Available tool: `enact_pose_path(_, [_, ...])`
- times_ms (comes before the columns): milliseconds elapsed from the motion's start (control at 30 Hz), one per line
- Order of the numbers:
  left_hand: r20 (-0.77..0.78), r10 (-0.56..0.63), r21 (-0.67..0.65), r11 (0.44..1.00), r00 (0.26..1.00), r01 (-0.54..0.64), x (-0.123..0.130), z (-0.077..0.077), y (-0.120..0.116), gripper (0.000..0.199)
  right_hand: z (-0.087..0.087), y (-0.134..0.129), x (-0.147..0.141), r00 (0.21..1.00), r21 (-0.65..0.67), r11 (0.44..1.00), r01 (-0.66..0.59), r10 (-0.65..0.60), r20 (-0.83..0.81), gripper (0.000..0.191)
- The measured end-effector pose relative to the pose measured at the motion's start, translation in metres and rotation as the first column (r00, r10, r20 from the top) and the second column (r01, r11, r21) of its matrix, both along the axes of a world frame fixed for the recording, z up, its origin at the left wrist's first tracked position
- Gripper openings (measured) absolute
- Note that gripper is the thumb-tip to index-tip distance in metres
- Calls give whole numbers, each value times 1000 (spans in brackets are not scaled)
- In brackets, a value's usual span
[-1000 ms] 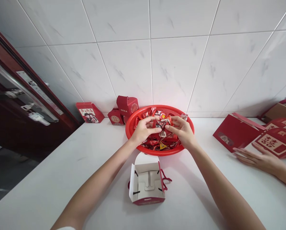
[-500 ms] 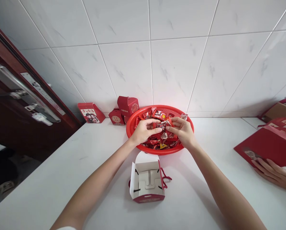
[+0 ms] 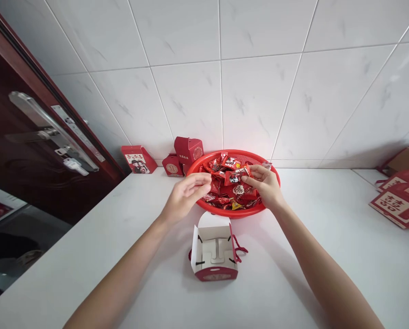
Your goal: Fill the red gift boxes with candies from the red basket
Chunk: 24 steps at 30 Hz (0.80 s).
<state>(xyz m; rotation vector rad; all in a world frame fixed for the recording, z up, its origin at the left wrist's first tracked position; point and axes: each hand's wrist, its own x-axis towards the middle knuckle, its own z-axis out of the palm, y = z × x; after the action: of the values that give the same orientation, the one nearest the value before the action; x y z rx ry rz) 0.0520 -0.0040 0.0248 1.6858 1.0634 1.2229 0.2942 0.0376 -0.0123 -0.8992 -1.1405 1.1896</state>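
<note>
**Right hand (image 3: 266,185) pinches a wrapped sweet (image 3: 237,177) over the basket (image 3: 237,213); left hand (image 3: 187,195) is loosely open**

The right hand's fingertips cover one end of the sweet, and its other fingers and palm hide part of the pile (image 3: 221,201) below. The sweet is red, glossy and twisted at the ends; its small print is too fine to read. The left hand is at the basket's near left side, fingers slightly bent and thumb apart, with nothing visible in its grasp. It hides a stretch of the rim.

The basket, under and between the hands, is an oval of red plastic with a perforated wall. Its pile of shiny, crinkled wrappers hides the bottom.

Nearer the wearer than both hands stands an open box (image 3: 216,249), white card inside and red outside, its flaps spread. A twisted red cord (image 3: 240,249) loops out on its right; the part on its left is mostly hidden.

Beyond the left hand, against the tiled wall (image 3: 252,100), are small red cartons (image 3: 189,150), overlapping, and a slanted picture carton (image 3: 140,160). Farther left, the dark red door (image 3: 6,91) is cut off. Well right of the right hand, red packs (image 3: 398,205) and brown cardboard (image 3: 405,160) run out of view.
</note>
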Motion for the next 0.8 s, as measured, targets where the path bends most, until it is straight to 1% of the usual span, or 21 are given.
enact_pose_path(33, [-40, 20, 14, 1000, 999, -19, -7, 4, -15, 27, 0, 0, 0, 1000, 3, 1000, 9, -9, -2, 48])
enact_pose_path(100, [-174, 24, -8, 1000, 984, -25, -19, 9, -46, 30, 0, 0, 0, 1000, 12, 1000, 29, -29, 1, 49])
enact_pose_path(167, [-316, 28, -49, 998, 948, -45, -25, 10, -71, 35, 2, -1, -1, 999, 29, 998, 48, -48, 12, 49])
enact_pose_path(233, [-414, 19, -95, 993, 910, -64, -25, 5, -89, 39, 7, -7, -5, 999, 41, 998, 39, -40, 20, 48])
enact_pose_path(333, [-507, 3, -118, 990, 862, -73, -19, -4, -101, 42, 19, -24, -18, 999, 53, 998, -45, 46, -9, 46])
enact_pose_path(400, [-559, -12, -130, 989, 829, -73, -15, -9, -104, 37, 27, -39, -28, 992, 82, 989, -123, 125, -29, 43])
enact_pose_path(467, [-587, -46, -154, 986, 808, -56, -13, -11, -106, 36, 34, -55, -36, 968, 96, 963, -251, 251, 3, 41])
enact_pose_path(500, [-585, -70, -169, 985, 808, -37, -13, -12, -107, 42, 37, -61, -38, 939, 91, 935, -342, 339, 53, 38])
enact_pose_path(567, [-553, -115, -204, 979, 825, 0, -14, -12, -110, 56, 41, -70, -40, 847, 69, 855, -513, 493, 199, 30])
enact_pose_path(633, [-515, -145, -247, 969, 845, 16, -15, -13, -113, 69, 44, -74, -39, 739, 29, 785, -619, 571, 357, 19])
enact_pose_path(700, [-491, -170, -299, 954, 854, 18, -16, -15, -115, 80, 46, -75, -36, 653, -19, 761, -648, 568, 501, 12])
enact_pose_path(733, [-484, -181, -322, 947, 856, 19, -17, -17, -116, 87, 47, -75, -35, 612, -40, 763, -645, 548, 570, 12])
enact_pose_path(800, [-477, -189, -350, 937, 858, 12, -18, -20, -116, 95, 48, -78, -36, 515, -68, 786, -614, 464, 721, 14])
